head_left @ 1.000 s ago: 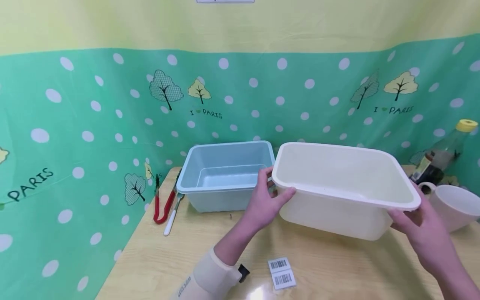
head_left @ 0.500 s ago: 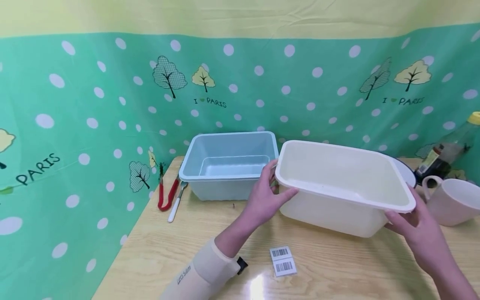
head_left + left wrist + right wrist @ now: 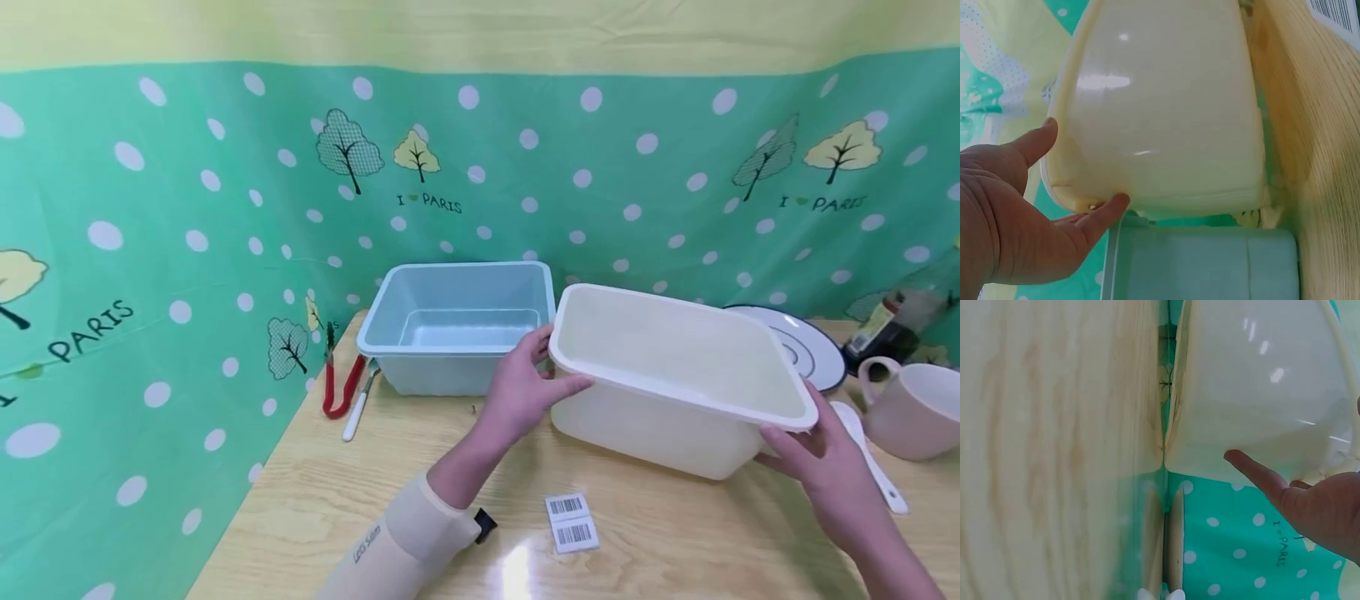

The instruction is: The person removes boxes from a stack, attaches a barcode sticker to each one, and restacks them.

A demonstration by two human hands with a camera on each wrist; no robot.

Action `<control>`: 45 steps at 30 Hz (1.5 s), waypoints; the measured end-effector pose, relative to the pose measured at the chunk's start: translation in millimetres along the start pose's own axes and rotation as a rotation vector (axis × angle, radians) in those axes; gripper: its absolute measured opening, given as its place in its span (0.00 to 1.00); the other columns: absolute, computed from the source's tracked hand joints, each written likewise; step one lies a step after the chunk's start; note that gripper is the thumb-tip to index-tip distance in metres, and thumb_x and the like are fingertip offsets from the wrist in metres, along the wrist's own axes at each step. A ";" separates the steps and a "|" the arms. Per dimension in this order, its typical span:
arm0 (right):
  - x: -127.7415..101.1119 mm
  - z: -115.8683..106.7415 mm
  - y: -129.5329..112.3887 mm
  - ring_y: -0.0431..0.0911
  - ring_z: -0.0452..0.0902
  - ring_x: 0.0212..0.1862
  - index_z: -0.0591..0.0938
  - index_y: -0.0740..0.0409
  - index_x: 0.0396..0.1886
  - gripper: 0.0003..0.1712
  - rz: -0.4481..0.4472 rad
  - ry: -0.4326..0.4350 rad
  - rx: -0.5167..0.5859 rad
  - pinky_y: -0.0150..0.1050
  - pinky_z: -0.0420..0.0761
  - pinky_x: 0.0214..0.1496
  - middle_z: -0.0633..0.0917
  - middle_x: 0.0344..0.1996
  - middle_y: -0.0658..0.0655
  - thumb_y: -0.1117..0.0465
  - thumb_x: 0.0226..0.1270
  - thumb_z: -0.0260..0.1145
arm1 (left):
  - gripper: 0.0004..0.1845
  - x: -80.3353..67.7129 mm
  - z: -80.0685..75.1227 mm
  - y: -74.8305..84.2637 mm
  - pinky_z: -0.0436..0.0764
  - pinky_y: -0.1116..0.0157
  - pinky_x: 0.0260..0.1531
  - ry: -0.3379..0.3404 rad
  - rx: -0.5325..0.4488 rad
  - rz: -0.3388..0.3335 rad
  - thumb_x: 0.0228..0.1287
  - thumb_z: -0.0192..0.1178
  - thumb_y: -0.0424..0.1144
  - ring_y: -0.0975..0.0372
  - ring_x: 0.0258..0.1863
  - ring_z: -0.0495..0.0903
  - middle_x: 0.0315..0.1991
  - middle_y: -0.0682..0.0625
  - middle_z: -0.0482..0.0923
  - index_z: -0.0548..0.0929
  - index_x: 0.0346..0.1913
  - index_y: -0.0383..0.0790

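Note:
A white plastic bin (image 3: 652, 425) stands angled in the head view, its right end turned nearer to me. My left hand (image 3: 517, 383) holds its left end, with the thumb near the front rim and the other fingers round the end wall. At the opposite end my right hand (image 3: 817, 467) grips the corner below the rim. In the right wrist view a finger (image 3: 1260, 475) lies along the bin's end wall. Whether the bin's base touches the table, I cannot tell. A light blue bin (image 3: 450, 375) stands close beside its left end, near my left fingers.
Right of the white bin are a dark-rimmed plate (image 3: 821, 358), a white spoon (image 3: 862, 450), a pink mug (image 3: 918, 408) and a bottle (image 3: 888, 329) of dark liquid. Red-handled tongs (image 3: 330, 400) and a white-handled utensil (image 3: 356, 417) lie left. Barcode labels (image 3: 572, 523) lie in front.
Both hands have kept hold of the white bin while its right end swung left and nearer to me. The plate and white spoon have come into sight. The head view has tilted down slightly.

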State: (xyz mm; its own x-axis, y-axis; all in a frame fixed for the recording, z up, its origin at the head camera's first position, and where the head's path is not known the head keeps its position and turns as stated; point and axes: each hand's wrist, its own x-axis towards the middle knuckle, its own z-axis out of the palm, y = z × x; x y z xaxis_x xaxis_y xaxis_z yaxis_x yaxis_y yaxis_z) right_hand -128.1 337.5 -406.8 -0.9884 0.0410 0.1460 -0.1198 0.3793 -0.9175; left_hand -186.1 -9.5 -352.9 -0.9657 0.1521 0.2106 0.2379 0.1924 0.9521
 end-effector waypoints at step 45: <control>-20.8 69.5 -82.2 0.41 0.81 0.38 0.80 0.83 0.32 0.06 -0.923 0.379 0.224 0.25 0.80 0.46 0.85 0.34 0.62 0.79 0.62 0.58 | 0.32 -58.5 -59.3 -21.8 0.82 0.56 0.49 -0.133 0.262 -0.079 0.68 0.67 0.45 0.56 0.54 0.80 0.59 0.51 0.79 0.68 0.71 0.45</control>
State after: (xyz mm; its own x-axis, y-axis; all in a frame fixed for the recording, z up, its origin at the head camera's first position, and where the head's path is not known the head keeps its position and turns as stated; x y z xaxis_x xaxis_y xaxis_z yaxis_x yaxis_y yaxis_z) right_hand -104.1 241.2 -360.1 -0.4118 0.1245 0.9027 -0.8728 0.2308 -0.4300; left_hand -141.0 -80.1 -372.8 -0.9641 0.2494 0.0907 0.1982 0.4495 0.8710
